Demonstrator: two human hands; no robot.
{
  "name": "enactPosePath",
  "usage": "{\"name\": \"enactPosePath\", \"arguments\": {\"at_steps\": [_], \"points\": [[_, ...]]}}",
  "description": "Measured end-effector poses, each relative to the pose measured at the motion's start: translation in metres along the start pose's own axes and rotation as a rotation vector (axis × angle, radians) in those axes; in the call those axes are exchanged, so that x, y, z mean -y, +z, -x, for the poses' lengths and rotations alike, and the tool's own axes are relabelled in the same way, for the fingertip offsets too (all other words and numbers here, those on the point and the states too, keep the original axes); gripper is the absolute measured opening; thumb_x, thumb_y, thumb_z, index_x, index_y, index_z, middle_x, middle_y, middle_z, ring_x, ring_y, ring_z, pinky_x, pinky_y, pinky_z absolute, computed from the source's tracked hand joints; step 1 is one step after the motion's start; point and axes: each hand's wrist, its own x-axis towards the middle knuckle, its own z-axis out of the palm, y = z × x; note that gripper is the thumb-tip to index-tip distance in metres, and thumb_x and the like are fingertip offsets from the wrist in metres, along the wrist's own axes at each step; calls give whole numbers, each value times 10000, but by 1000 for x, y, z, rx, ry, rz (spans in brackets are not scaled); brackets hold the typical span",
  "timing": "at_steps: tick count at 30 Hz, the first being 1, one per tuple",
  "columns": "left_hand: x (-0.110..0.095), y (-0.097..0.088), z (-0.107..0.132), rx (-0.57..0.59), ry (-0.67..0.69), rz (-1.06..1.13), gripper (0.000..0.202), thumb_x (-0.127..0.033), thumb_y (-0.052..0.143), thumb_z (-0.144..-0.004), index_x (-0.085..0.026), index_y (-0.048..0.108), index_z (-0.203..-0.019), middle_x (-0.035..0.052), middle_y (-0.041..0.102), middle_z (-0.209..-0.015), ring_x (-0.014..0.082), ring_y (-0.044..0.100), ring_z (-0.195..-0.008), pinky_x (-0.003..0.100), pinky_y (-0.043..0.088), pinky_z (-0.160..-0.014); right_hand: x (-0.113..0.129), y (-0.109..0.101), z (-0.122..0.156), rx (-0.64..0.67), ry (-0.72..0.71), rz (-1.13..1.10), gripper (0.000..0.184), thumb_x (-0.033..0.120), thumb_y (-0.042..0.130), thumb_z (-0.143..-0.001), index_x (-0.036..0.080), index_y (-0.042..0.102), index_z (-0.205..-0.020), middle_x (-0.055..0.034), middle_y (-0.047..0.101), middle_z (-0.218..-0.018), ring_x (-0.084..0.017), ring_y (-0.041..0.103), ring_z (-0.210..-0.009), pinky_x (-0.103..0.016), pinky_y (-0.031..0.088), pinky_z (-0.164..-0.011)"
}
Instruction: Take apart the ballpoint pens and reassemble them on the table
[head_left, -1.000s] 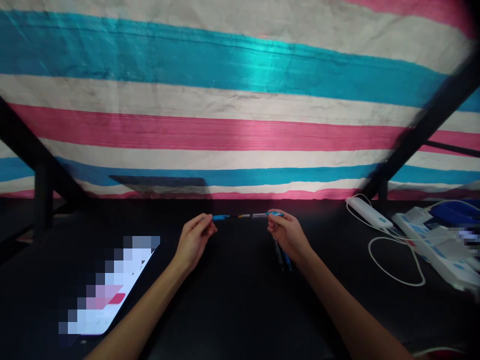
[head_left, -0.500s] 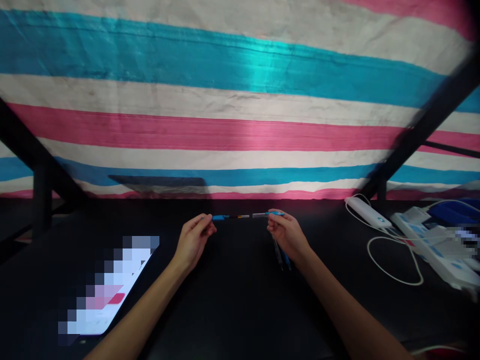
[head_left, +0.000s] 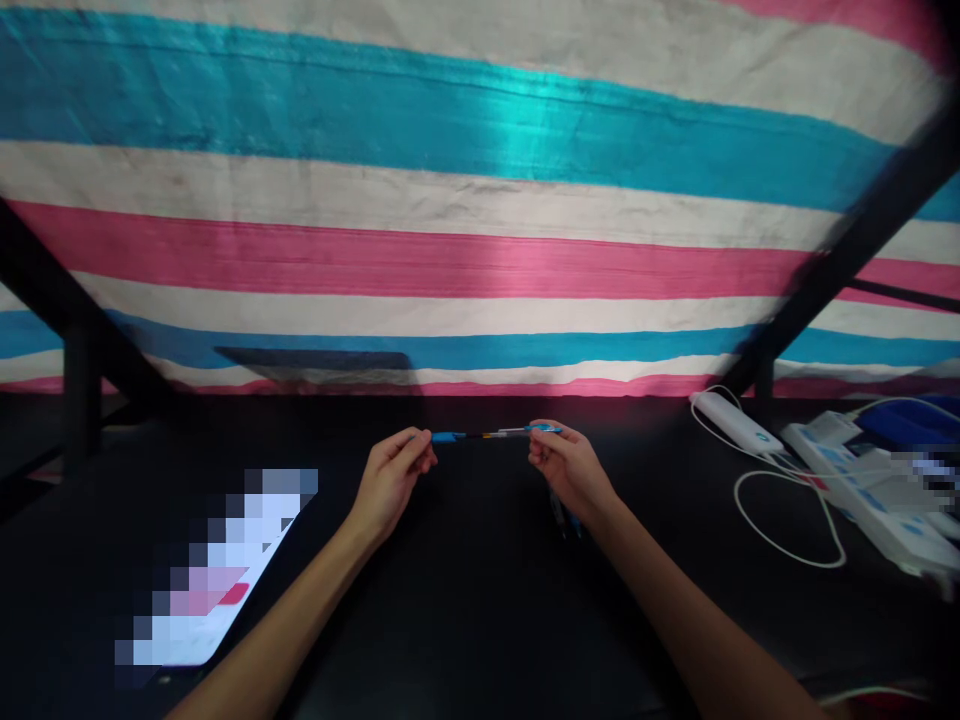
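Observation:
Between thumb and fingers, my left hand (head_left: 390, 487) pinches the blue grip section (head_left: 448, 437) of a pen. A thin refill (head_left: 475, 436) sticks out of that section to the right. My right hand (head_left: 576, 475) is closed on the other pen part, a clear barrel (head_left: 514, 431) with a blue end, pointing left. The refill's tip meets the barrel's open end; whether it sits inside, I cannot tell. Both parts are held roughly level above the black table (head_left: 465, 600). Below my right hand lie pens (head_left: 558, 518), partly hidden by it.
A lit phone or tablet (head_left: 217, 610), partly pixelated, lies at the left. On the right are a white power strip (head_left: 862, 500), a white oblong device (head_left: 731, 422), looped white cables (head_left: 787, 562) and a blue item (head_left: 911, 422). Behind hangs a striped sheet (head_left: 450, 265) between black bars.
My hands have come closer together. The gap between the refill's tip and the barrel has closed, and the two now meet or overlap.

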Motion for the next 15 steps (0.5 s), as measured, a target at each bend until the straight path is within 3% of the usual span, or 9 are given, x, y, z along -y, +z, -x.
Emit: {"name": "enactPosePath", "arguments": {"at_steps": [9, 15], "points": [[-1, 1, 7, 183, 79, -375, 254, -335, 559, -865, -153, 579, -689, -15, 527, -639, 110, 451, -625, 239, 337, -609, -6, 8, 10, 105, -13, 311, 185, 293, 765, -668, 139, 687, -734, 0, 572, -569, -89, 489, -490, -221, 375, -474], [-6, 1, 8, 247, 158, -631, 203, -335, 547, -868, -164, 616, -781, -6, 583, -687, 140, 516, -678, 249, 368, -643, -3, 3, 7, 48, 126, 512, 502, 561, 606, -767, 143, 538, -498, 31, 425, -404, -54, 347, -330, -191, 227, -326]]}}
